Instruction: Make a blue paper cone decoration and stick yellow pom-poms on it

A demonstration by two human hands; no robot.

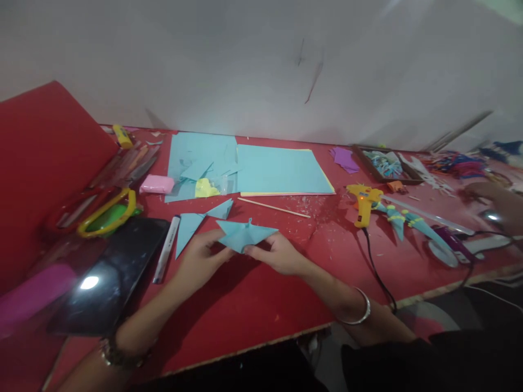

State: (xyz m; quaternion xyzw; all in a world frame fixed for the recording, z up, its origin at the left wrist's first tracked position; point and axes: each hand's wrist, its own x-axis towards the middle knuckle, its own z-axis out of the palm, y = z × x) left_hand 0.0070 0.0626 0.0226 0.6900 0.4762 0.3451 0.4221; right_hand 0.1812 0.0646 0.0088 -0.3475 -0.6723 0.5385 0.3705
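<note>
Between my two hands is a folded light-blue paper piece, with wide points to either side and a small tip standing up at its middle. My left hand pinches its left side, thumb in front. On the right side my right hand grips it, with fingertips at the lower middle. More folded blue paper lies just beyond my left hand, beside a white marker-like pen. A thin wooden stick rests behind the held paper.
Blue paper sheets lie at the back by the wall. A yellow glue gun stands to the right, its cord running over the table edge. Yellow-handled scissors and a dark phone-like slab are left. Another person's hand is far right.
</note>
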